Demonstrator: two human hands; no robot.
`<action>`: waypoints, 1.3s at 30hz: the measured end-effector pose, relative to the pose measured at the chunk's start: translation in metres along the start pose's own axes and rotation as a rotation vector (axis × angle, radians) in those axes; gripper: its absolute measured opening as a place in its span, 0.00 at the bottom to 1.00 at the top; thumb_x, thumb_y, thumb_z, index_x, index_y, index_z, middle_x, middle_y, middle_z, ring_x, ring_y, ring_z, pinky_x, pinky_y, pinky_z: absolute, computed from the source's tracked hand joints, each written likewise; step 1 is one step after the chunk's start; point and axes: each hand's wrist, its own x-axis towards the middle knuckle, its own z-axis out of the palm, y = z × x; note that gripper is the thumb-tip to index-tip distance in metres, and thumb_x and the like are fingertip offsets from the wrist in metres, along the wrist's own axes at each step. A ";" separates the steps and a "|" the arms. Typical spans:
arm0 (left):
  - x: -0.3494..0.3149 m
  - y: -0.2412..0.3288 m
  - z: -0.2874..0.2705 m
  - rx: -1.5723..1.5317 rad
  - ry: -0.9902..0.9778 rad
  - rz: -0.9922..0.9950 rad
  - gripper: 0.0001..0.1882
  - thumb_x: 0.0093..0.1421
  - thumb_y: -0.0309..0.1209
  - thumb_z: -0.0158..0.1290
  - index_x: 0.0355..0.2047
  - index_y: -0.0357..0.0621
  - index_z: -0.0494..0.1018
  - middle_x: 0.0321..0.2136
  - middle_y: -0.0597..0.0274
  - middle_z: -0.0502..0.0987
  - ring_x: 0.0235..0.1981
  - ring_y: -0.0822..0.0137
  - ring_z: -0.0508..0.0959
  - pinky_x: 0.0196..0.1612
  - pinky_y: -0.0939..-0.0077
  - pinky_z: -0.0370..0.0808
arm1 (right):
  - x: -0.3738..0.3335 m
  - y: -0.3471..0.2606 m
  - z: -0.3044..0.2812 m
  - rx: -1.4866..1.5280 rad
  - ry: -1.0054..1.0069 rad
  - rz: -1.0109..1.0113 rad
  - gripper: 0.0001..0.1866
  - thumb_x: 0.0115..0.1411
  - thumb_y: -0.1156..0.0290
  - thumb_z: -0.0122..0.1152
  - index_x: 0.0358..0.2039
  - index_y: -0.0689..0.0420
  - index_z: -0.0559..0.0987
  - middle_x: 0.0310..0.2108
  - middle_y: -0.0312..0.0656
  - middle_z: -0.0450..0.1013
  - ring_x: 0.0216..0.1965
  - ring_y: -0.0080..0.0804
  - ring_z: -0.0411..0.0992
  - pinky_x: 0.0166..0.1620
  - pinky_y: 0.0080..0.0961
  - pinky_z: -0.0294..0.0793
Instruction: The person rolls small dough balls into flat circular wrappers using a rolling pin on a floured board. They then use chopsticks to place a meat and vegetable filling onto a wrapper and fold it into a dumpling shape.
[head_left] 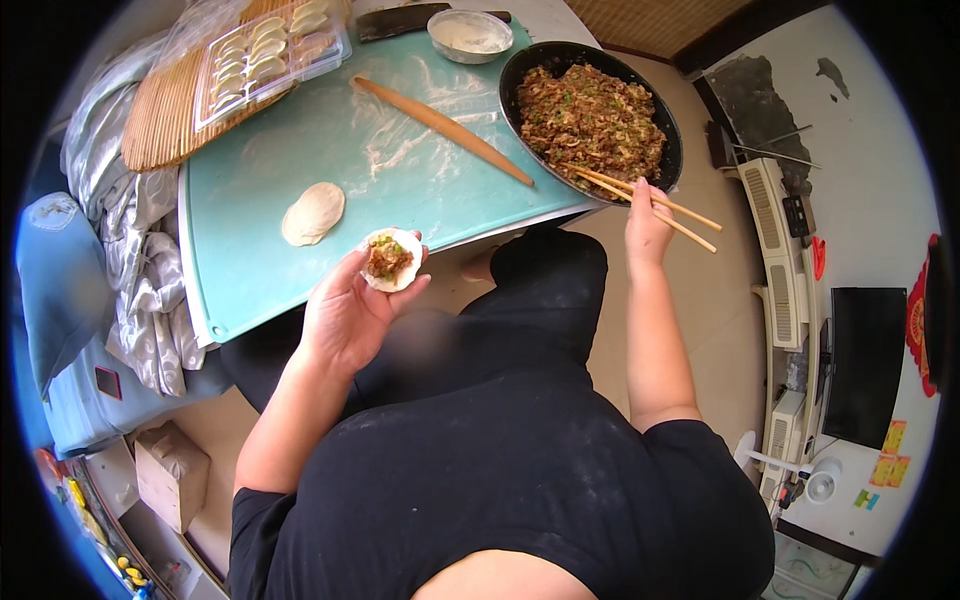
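Observation:
My left hand [350, 310] cups a round dumpling wrapper [408, 274] just off the mat's near edge. A heap of meat filling [385, 258] with green bits sits in its middle. Between the fingers of my right hand [650, 222] is a pair of chopsticks [690, 222], their tips at the near rim of the black pan [507, 110]. That pan is full of minced filling [590, 115]. On the green mat [260, 270], left of the held wrapper, lies a small stack of flat wrappers [314, 214]. A wooden rolling pin [445, 130] lies slantwise on the floury mat.
A clear plastic tray [340, 52] with rows of folded dumplings [267, 50] stands at the far left on a round slatted mat [155, 125]. A bowl of flour [470, 36] and a cleaver [395, 22] are at the back. Crumpled silvery fabric [140, 260] borders the table's left side.

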 end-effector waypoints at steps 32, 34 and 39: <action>-0.021 -0.006 0.025 0.326 -0.013 0.062 0.15 0.63 0.29 0.49 0.49 0.37 0.69 0.39 0.61 0.74 0.38 0.73 0.75 0.44 0.74 0.75 | -0.136 -0.139 0.070 0.047 -0.625 -1.542 0.09 0.48 0.71 0.58 0.32 0.56 0.80 0.36 0.35 0.75 0.39 0.32 0.71 0.38 0.29 0.70; -0.021 -0.006 0.028 0.340 -0.010 0.057 0.15 0.63 0.30 0.49 0.49 0.37 0.70 0.40 0.60 0.74 0.39 0.72 0.75 0.44 0.73 0.75 | -0.137 -0.138 0.071 0.075 -0.643 -1.464 0.09 0.47 0.72 0.60 0.31 0.55 0.79 0.35 0.35 0.74 0.38 0.32 0.71 0.38 0.29 0.70; -0.020 -0.007 0.026 0.303 -0.059 0.080 0.15 0.62 0.30 0.50 0.48 0.38 0.70 0.42 0.59 0.74 0.41 0.70 0.75 0.45 0.71 0.75 | -0.138 -0.146 0.070 0.140 -0.693 -1.231 0.11 0.42 0.76 0.66 0.30 0.55 0.78 0.31 0.36 0.72 0.35 0.35 0.69 0.37 0.29 0.68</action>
